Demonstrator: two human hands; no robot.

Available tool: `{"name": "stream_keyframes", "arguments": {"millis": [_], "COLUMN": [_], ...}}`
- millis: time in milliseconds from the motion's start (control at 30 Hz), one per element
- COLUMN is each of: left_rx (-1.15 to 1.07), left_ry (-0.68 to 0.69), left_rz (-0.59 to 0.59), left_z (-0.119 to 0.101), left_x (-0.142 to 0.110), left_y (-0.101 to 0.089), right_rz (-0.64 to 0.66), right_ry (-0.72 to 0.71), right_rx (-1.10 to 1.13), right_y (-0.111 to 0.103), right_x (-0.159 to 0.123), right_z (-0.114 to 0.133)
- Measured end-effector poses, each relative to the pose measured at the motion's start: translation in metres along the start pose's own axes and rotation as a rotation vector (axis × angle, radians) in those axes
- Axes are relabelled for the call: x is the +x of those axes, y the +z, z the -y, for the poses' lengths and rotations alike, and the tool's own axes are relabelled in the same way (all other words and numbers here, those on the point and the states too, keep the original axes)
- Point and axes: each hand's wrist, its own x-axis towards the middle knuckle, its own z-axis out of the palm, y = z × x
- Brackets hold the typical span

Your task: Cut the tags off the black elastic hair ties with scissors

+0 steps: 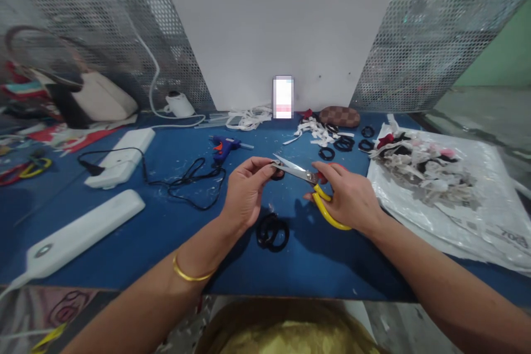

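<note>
My right hand grips scissors with a yellow and a red handle. Their blades are parted and point left, the tips reaching the fingertips of my left hand. Between that hand's thumb and fingers is a small black band, like a hair tie, mostly hidden by the fingers. Below, on the blue table, lie several black hair ties in a loose pile. More black hair ties are scattered behind the scissors.
A blue glue gun with a black cord rests left of centre, near a white power strip. A lit phone leans on the white board. At right, fabric scraps cover part of a white plastic bag.
</note>
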Motion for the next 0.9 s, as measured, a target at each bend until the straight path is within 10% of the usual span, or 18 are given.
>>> {"name": "stream_keyframes", "arguments": {"millis": [900], "left_rx": [0.167], "left_ry": [0.060], "left_rz": [0.033], "left_z": [0.0024], "left_x": [-0.0022], "left_y": [0.0001], "right_rz": [0.065], "right_ry": [-0.086], "right_rx": [-0.016], "right_y": [-0.0017], "right_x": [-0.0032], "right_z": [0.0001]}}
